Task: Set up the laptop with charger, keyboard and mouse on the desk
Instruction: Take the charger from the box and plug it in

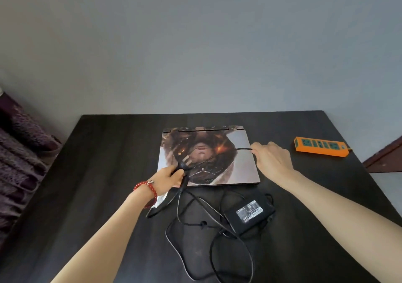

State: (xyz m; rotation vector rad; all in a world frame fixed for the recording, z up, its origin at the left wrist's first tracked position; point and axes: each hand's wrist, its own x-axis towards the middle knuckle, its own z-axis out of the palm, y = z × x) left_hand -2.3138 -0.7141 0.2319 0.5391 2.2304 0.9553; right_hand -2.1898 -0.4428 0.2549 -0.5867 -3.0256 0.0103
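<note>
I see the left hand point(168, 179) closed around the charger cable point(214, 155) at the near left corner of the closed laptop point(210, 156). The right hand point(270, 158) pinches the same cable over the lid's right edge, so 1 strand spans between the 2 hands across the lid. The charger brick point(249, 214) lies on the desk point(108, 174) nearer than the right hand, amid loose cable loops. An orange power strip point(322, 146) sits to the right of the right hand, apart from it.

wall: plain grey-blue painted wall point(195, 43) beyond hands | bench: dark wood-grain bench point(97, 195) | left: purple knitted fabric point(19, 152) | light: dim
</note>
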